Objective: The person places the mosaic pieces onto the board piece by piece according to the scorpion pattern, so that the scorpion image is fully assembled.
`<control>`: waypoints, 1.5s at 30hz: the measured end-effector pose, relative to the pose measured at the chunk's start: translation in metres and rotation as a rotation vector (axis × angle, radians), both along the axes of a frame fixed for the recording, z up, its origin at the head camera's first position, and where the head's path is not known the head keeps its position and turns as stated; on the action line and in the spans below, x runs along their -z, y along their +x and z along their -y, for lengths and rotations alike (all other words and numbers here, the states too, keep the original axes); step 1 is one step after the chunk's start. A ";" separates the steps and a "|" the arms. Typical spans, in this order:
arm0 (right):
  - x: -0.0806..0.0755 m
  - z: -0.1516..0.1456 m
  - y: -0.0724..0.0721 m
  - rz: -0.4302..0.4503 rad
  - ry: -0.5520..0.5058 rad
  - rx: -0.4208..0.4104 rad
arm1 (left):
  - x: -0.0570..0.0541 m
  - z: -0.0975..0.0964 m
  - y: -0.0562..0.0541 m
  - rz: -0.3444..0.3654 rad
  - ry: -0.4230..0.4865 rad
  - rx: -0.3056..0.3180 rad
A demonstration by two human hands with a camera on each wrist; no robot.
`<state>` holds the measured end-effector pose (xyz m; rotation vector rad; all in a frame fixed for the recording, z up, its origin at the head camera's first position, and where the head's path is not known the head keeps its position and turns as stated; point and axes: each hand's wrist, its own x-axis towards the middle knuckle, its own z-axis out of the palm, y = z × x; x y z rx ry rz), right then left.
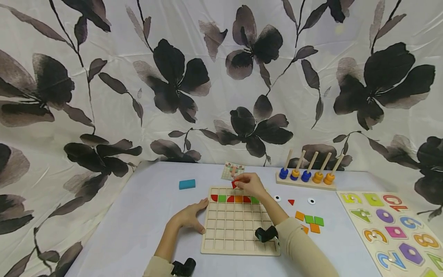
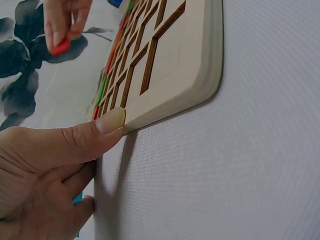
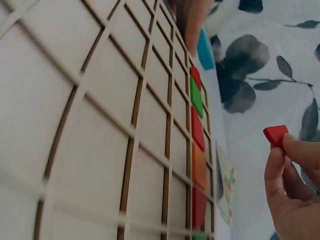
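Between thumb and fingertips my right hand pinches a small red wooden tile, held over the far edge of a wooden grid board. Along a far row of that board lie red, green and orange tiles, side by side in the cells. My left hand rests at the board's left side with thumb and index finger spread. Its thumb touches the board's edge near a corner in the left wrist view. A picture card lies just beyond the board.
A turquoise block lies at the back left. Right of the board are two white discs, a red triangle and several loose green and orange tiles. Behind stands a peg rack with rings; a number puzzle board fills the right.
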<state>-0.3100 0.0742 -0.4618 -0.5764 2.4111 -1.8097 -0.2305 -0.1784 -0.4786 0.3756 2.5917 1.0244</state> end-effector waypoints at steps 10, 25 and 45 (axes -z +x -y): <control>0.004 0.036 -0.014 -0.056 0.192 -0.025 | 0.000 -0.001 -0.001 0.009 -0.011 0.007; 0.009 0.057 -0.022 -0.121 0.314 -0.047 | 0.001 0.001 -0.002 0.002 -0.003 0.008; 0.014 0.063 -0.020 -0.139 0.471 -0.092 | 0.001 0.001 -0.002 0.010 -0.005 0.010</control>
